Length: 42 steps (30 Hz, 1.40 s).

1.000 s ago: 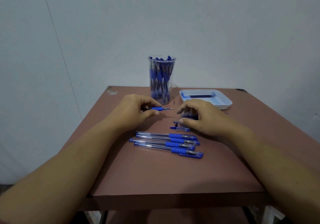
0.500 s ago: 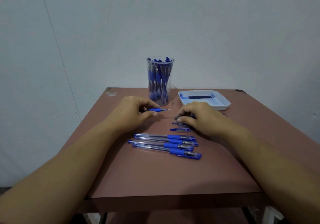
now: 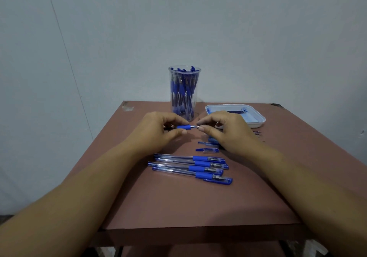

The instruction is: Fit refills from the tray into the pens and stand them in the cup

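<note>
A blue-sleeved clear pen (image 3: 183, 127) is held by the left grip (image 3: 158, 133) before the clear plastic cup (image 3: 184, 89); its tip (image 3: 195, 126) is pinched by the right grip (image 3: 224, 133); reassembly seems in hand; tightening is called for.

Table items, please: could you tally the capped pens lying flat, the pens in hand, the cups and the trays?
Capped pens lying flat: 4
Held pen, gripped by the left hand, with the right hand pinching at its tip: 1
Cup, packed with pens: 1
Tray: 1
Total: 7
</note>
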Tool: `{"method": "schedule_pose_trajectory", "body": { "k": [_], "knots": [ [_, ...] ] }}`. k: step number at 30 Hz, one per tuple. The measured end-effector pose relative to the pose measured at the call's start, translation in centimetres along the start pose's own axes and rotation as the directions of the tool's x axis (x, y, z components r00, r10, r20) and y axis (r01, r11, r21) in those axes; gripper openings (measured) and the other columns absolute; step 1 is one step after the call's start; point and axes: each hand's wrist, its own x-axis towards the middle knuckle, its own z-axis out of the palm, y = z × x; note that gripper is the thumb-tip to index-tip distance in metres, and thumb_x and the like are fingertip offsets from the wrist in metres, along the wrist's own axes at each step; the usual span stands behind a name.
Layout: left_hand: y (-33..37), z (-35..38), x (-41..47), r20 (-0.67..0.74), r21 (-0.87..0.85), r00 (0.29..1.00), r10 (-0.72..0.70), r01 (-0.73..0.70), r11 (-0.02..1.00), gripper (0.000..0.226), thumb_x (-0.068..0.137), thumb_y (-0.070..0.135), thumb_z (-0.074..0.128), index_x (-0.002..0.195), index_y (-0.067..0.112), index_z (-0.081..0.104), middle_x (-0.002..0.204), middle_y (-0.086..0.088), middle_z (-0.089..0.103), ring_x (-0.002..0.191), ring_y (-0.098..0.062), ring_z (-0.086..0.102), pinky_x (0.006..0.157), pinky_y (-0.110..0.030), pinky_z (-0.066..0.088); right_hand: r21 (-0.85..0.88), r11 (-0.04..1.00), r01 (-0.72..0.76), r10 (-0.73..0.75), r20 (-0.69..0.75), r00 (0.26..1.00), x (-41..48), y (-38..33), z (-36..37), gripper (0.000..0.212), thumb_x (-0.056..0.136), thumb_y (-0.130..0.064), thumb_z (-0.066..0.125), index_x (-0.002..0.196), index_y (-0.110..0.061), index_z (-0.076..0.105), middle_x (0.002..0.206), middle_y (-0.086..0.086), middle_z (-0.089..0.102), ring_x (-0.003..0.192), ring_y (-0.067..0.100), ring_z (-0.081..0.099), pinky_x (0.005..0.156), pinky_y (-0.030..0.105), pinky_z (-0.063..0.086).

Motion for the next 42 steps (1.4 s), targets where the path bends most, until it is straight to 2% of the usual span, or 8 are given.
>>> {"method": "schedule_pose_trajectory", "body": {
  "k": [5, 12, 16, 22, 27, 32, 36, 42],
  "knots": [
    [-0.22, 0.08, 0.02, -0.006, 0.015, 1.0, 0.024, -0.024, 1.0, 0.019, 0.082, 0.024, 0.077, 0.098, 0.035, 0.074, 0.087, 0.021, 0.071, 0.084, 0.004, 0.065, 0.074, -0.006, 0.045, -0.022, 0.999, 0.03, -0.03, 0.008, 1.0, -0.14, -0.11, 0.01, 0.018, 0.085, -0.026, 0.073, 0.098, -0.037, 0.068, 0.09, -0.018, 0.063, 0.091, 0.001, 0.055, 0.077, 0.013, 0.043],
    [-0.07, 0.2, -0.07, 0.003, 0.021, 0.999, 0.047, -0.047, 0.999, 0.019, 0.083, 0.025, 0.077, 0.1, 0.033, 0.074, 0.09, 0.02, 0.072, 0.086, 0.004, 0.065, 0.076, -0.008, 0.047, -0.075, 0.995, 0.06, -0.055, 0.063, 0.997, -0.09, -0.51, 0.19, 0.021, 0.096, -0.033, 0.057, 0.097, -0.019, 0.072, 0.083, -0.018, 0.06, 0.086, 0.003, 0.054, 0.069, 0.016, 0.042],
    [-0.06, 0.16, -0.07, -0.004, 0.025, 0.999, 0.049, -0.049, 0.998, 0.018, 0.083, 0.024, 0.076, 0.101, 0.03, 0.075, 0.088, 0.022, 0.07, 0.085, 0.005, 0.064, 0.073, -0.005, 0.044, -0.006, 1.0, 0.027, -0.027, 0.035, 0.999, -0.31, -0.68, 0.09, 0.026, 0.089, -0.034, 0.068, 0.113, -0.027, 0.063, 0.092, -0.012, 0.062, 0.087, 0.004, 0.056, 0.075, 0.014, 0.046],
    [-0.21, 0.22, -0.1, 0.001, 0.025, 0.999, 0.037, -0.037, 0.999, 0.02, 0.083, 0.025, 0.077, 0.101, 0.034, 0.075, 0.091, 0.019, 0.072, 0.087, 0.003, 0.065, 0.077, -0.007, 0.046, -0.074, 0.995, 0.066, -0.061, 0.065, 0.996, -0.17, -0.63, 0.14, 0.009, 0.095, -0.033, 0.06, 0.089, -0.027, 0.063, 0.08, -0.014, 0.061, 0.081, 0.002, 0.055, 0.067, 0.012, 0.041],
    [-0.24, 0.18, -0.04, -0.003, 0.03, 0.999, 0.04, -0.04, 0.999, 0.02, 0.083, 0.025, 0.077, 0.102, 0.032, 0.075, 0.091, 0.019, 0.072, 0.086, 0.003, 0.065, 0.076, -0.007, 0.045, -0.043, 0.999, 0.031, -0.028, 0.072, 0.997, -0.43, -0.52, -0.02, 0.026, 0.089, -0.037, 0.067, 0.113, -0.03, 0.061, 0.086, -0.011, 0.061, 0.083, 0.005, 0.056, 0.072, 0.016, 0.046],
    [-0.19, 0.13, -0.05, 0.013, 0.048, 0.999, 0.042, -0.043, 0.998, 0.021, 0.083, 0.026, 0.076, 0.102, 0.034, 0.074, 0.091, 0.019, 0.071, 0.086, 0.003, 0.064, 0.076, -0.006, 0.046, -0.098, 0.99, 0.099, -0.092, 0.069, 0.993, -0.14, -0.44, -0.03, 0.009, 0.093, -0.029, 0.064, 0.099, -0.025, 0.068, 0.084, -0.015, 0.061, 0.082, 0.002, 0.055, 0.068, 0.013, 0.042],
    [-0.28, 0.14, -0.02, 0.008, 0.045, 0.999, 0.044, -0.044, 0.998, 0.02, 0.083, 0.027, 0.077, 0.102, 0.034, 0.075, 0.092, 0.019, 0.072, 0.087, 0.003, 0.064, 0.077, -0.008, 0.047, -0.055, 0.997, 0.051, -0.047, 0.064, 0.997, -0.27, -0.21, -0.09, 0.026, 0.09, -0.037, 0.065, 0.115, -0.031, 0.063, 0.088, -0.011, 0.062, 0.084, 0.005, 0.058, 0.072, 0.017, 0.047],
    [-0.08, 0.14, -0.09, 0.017, 0.06, 0.999, 0.05, -0.051, 0.997, 0.02, 0.083, 0.028, 0.076, 0.102, 0.035, 0.074, 0.092, 0.02, 0.071, 0.087, 0.002, 0.065, 0.079, -0.009, 0.048, -0.092, 0.991, 0.092, -0.086, 0.07, 0.994, -0.23, -0.54, -0.13, 0.01, 0.094, -0.034, 0.059, 0.088, -0.028, 0.063, 0.079, -0.017, 0.057, 0.079, -0.001, 0.053, 0.067, 0.012, 0.04]
  ]
}}
